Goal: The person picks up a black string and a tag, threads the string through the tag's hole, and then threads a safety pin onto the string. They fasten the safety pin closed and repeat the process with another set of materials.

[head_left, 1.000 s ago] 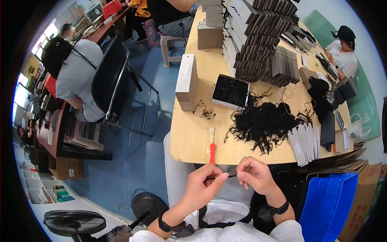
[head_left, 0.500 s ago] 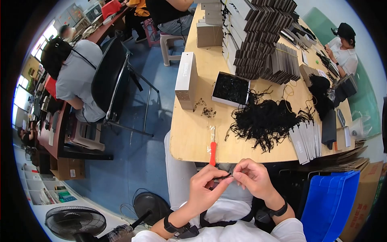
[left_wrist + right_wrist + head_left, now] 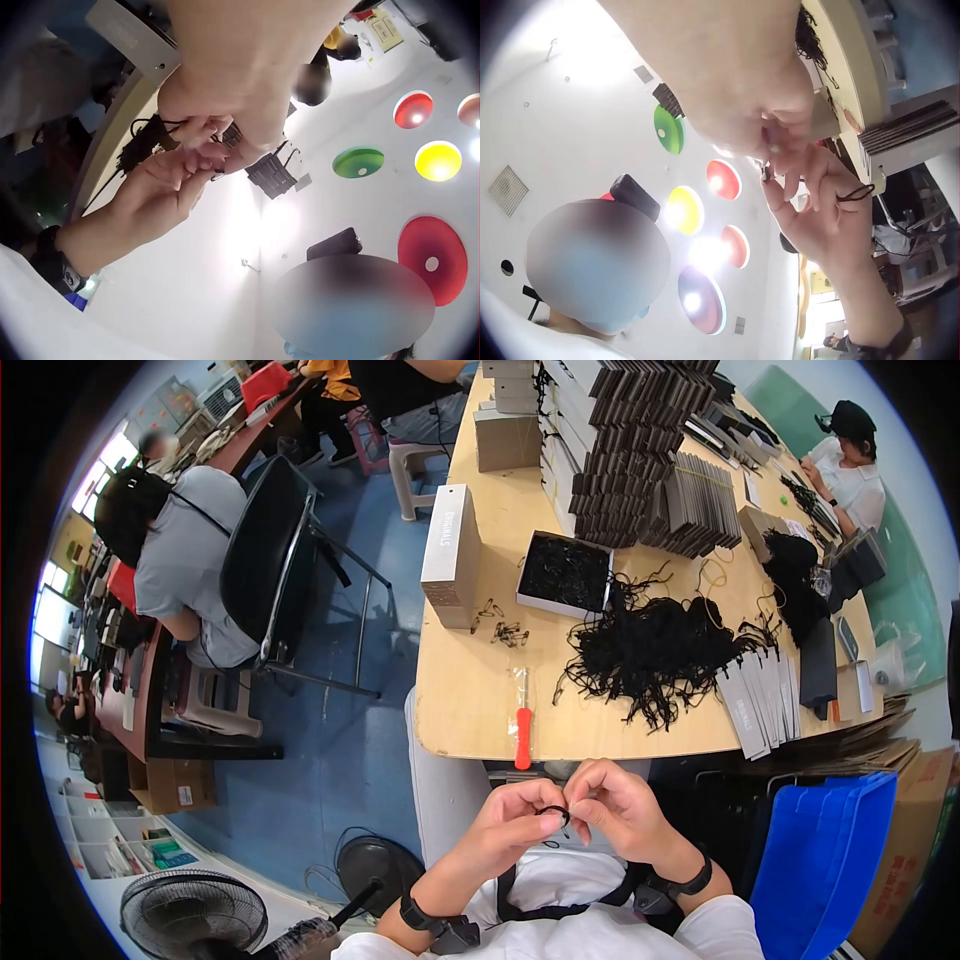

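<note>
Both hands meet in front of the torso, below the table's near edge. My left hand (image 3: pixel 508 825) pinches a thin black cord (image 3: pixel 553 810), which bends in a small loop between the hands. My right hand (image 3: pixel 622 812) has its thumb and fingers pinched on the cord's other part, almost touching the left fingertips. In the right wrist view a loop of the cord (image 3: pixel 855 193) hangs across the left hand (image 3: pixel 829 202), and a small dark piece (image 3: pixel 765 174) shows at the fingertips. Fingers partly hide what lies between them.
On the table (image 3: pixel 460 710) are a red-handled tool (image 3: pixel 523 735), small metal pins (image 3: pixel 510 633), a box of black pieces (image 3: pixel 566 573), a heap of black cords (image 3: pixel 655 660), grey printed cards (image 3: pixel 755 700) and tall card stacks (image 3: pixel 635 460). A blue bin (image 3: pixel 820 865) stands at right.
The cord, first stretched short between the hands, now curves into a loop. Both hands have drawn closer together, and the head view has shifted slightly.
</note>
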The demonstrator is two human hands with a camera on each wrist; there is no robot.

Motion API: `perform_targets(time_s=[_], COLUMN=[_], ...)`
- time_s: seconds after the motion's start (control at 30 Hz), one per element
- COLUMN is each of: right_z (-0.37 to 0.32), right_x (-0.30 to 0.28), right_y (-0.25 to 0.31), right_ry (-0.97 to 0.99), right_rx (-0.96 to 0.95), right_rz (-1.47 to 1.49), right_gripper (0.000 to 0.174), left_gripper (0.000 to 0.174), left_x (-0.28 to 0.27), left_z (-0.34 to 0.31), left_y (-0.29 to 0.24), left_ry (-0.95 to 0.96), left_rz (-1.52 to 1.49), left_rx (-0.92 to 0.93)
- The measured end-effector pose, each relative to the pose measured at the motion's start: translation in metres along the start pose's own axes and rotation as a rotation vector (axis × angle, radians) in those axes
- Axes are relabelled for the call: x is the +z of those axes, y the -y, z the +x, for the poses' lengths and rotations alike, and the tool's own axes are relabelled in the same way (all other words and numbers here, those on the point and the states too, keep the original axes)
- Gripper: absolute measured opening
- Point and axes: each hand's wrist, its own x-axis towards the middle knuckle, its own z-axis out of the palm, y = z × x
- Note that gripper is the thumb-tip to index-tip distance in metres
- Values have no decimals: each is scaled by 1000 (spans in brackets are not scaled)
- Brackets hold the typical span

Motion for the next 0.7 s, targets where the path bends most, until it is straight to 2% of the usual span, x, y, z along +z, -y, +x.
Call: perform_targets(time_s=[0.07,0.17,0.23,0.47,0.53,0.7], right_z=[0,1,1,-3,-4,-5], right_x=[1,2,1,2,3,4], right_y=[1,0,0,2,2,1], right_ry=[8,10,10,28,4,-26], right_rx=[-25,-75,-84,-95,-137,-218], right_rz=[-71,-108,-129,-117,-183,-409], right_gripper=[7,7,8,7,8,14], left_gripper=[14,16,13,12,12,14], left_x=[1,1,-5,-4,-4,-2], left_z=[-1,-3,-4,-5,-5,-5], left_y=[0,-1,3,0,2,2], left_ry=[7,-78,-49,21,59,26], left_rz=[-41,-43,38,79,-47,-30], left_rx=[-2,-34,45,-2,20,51])
